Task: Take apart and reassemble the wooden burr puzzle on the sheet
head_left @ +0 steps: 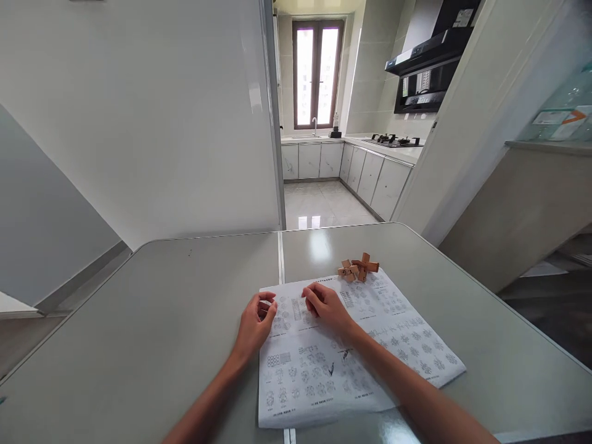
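A large printed paper sheet [296,342] with rows of small diagrams lies on the table. At its upper left edge rests my left hand [256,322], loosely curled, with a gap between thumb and fingers and nothing seen in it. My right hand [326,306] lies over the upper middle of the sheet, its fingers folded in and nothing showing between them. Beyond it, at the sheet's far edge, stand two wooden interlocking puzzles: a smaller lighter one [346,271] and a larger reddish cross-shaped one [365,266]. Neither hand touches them. My right forearm hides part of the print.
The grey table [161,333] has a seam [280,259] down its middle and rounded far corners. Past it, a doorway leads to a kitchen with white cabinets [309,160] and a gas stove [393,140]. Wrapped bottles [562,117] stand on a ledge at right.
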### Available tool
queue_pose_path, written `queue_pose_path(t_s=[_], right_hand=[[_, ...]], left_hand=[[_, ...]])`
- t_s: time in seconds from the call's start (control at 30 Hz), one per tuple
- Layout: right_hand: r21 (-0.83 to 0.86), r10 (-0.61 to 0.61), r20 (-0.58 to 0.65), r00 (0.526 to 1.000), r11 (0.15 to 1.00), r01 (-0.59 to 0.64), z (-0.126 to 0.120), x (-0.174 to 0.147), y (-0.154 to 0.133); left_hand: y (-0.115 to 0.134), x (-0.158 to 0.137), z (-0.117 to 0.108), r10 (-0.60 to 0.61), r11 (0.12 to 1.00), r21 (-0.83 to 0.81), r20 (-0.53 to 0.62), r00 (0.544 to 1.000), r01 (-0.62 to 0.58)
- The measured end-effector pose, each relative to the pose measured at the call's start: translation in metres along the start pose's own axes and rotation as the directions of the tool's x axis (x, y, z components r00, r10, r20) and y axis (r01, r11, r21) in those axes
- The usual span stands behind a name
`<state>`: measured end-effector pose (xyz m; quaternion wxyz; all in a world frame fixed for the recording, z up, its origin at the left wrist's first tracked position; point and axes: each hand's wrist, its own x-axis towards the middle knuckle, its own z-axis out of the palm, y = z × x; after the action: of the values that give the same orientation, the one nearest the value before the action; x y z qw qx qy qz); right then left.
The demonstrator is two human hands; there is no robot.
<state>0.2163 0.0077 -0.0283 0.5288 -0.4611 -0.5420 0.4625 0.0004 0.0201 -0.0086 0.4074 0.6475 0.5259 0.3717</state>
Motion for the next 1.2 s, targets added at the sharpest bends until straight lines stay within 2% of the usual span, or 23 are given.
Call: queue_pose_path(t_s=[0.07,0.13,0.17,0.23,0.33,0.43,0.57,0.67,0.83,0.97,1.2], right_hand=[[-0.010,-0.044,-0.088,0.995,0.999,0.043,-0.016,0.004,-0.005],[-0.031,-0.105,-0.281,0.954,0.994,0.101,-0.036,0.009,-0.010],[-0.041,-0.136,-0.392,0.910,0.991,0.131,-0.047,0.012,-0.012],[-0.054,-0.166,-0.510,0.844,0.985,0.161,-0.069,0.016,-0.016],[-0.134,-0.219,-0.692,0.688,0.975,0.176,-0.096,0.018,-0.018],[-0.262,-0.259,-0.775,0.577,0.962,0.080,-0.115,0.017,-0.012],[-0.435,-0.299,-0.811,0.503,0.883,-0.177,-0.132,0.017,0.000],[-0.464,-0.280,-0.822,0.495,0.834,-0.299,-0.141,0.017,0.009],[-0.486,-0.198,-0.796,0.572,0.773,-0.409,-0.144,0.019,0.022],[-0.501,-0.153,-0.773,0.616,0.743,-0.445,-0.144,0.021,0.031],[-0.514,-0.146,-0.761,0.632,0.731,-0.450,-0.146,0.023,0.034]], left_hand=[[0.000,0.000,0.000,0.002,1.000,0.007,0.002,1.000,-0.002],[-0.001,0.000,0.000,0.006,1.000,0.015,0.003,1.000,-0.006],[-0.002,0.001,0.000,0.008,1.000,0.018,0.004,1.000,-0.008],[-0.004,0.002,0.000,0.017,1.000,0.022,0.005,1.000,-0.017],[-0.006,0.004,0.000,0.035,0.999,0.034,0.006,0.999,-0.035],[-0.007,0.005,0.000,0.062,0.997,0.047,0.000,0.998,-0.062],[-0.006,0.004,0.000,0.100,0.995,0.028,-0.019,0.995,-0.099],[-0.005,0.004,-0.001,0.099,0.995,0.030,-0.054,0.994,-0.098],[-0.003,0.005,-0.003,0.078,0.997,0.034,-0.085,0.993,-0.075],[-0.003,0.006,-0.003,0.070,0.997,0.024,-0.085,0.994,-0.068],[-0.003,0.006,-0.003,0.073,0.997,0.012,-0.092,0.993,-0.072]])
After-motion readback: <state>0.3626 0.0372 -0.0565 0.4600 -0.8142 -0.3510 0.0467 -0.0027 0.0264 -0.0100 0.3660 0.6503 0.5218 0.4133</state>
